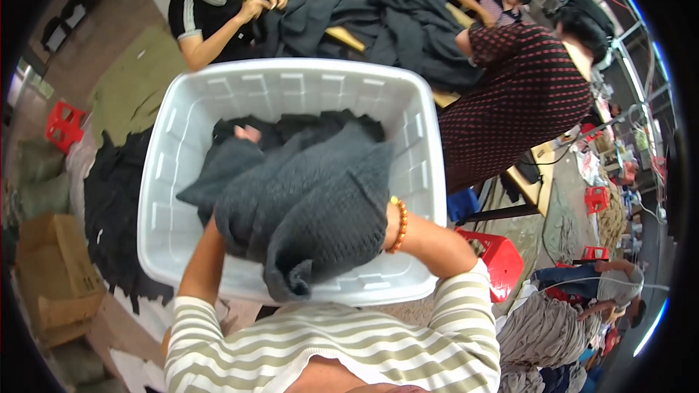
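Observation:
A bundle of dark grey textured fabric [313, 189] is held up between my two hands over a white plastic tub [291, 65]. Fingertips of my left hand [248, 133] show past the far left edge of the bundle, while the rest of that hand lies beneath the cloth. At the bundle's right side is my right hand [386, 236], its fingers hidden by the fabric. An orange bead bracelet [400, 225] circles the right wrist. More dark cloth [364, 124] lies in the tub behind the bundle.
Beyond the tub, a table bears heaped dark cloth [393, 22], with a person [218, 14] at its left and another [524, 94] at its right. Dark fabric [116, 211] and a cardboard box [54, 276] lie left. A red stool [499, 262] stands right.

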{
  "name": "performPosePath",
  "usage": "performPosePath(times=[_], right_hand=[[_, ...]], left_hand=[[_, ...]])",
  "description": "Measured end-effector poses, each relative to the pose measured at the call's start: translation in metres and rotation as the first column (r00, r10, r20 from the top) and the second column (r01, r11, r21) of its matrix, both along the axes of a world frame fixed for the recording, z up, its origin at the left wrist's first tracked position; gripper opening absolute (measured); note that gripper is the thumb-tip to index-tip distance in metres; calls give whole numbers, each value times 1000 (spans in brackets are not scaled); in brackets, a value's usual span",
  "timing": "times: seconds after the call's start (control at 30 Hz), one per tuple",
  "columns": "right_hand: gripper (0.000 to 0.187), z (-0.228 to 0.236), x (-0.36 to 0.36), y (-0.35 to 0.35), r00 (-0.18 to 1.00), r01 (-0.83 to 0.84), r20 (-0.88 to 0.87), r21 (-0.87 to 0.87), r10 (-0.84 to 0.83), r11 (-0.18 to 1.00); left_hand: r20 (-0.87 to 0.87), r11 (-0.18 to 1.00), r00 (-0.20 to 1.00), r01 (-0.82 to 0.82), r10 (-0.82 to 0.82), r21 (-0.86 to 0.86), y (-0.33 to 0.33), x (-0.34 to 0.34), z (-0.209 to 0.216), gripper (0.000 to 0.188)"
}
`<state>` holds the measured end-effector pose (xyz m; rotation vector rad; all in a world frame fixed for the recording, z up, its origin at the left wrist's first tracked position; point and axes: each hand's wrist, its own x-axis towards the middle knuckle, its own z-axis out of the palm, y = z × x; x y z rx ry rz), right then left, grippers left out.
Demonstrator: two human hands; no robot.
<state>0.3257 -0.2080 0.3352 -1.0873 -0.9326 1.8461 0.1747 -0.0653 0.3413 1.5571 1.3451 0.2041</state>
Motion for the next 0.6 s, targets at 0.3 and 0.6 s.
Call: performPosePath(times=[0.3, 0.6], right_hand=[[47, -86, 104, -43, 723, -234, 621, 632, -303, 738], [30, -163, 72, -128, 118, -48, 979, -161, 166, 986]], left_hand=[[790, 638, 445, 473, 422, -608, -73, -64, -171, 56], [516, 652, 537, -86, 667, -753, -6, -115, -153, 33]])
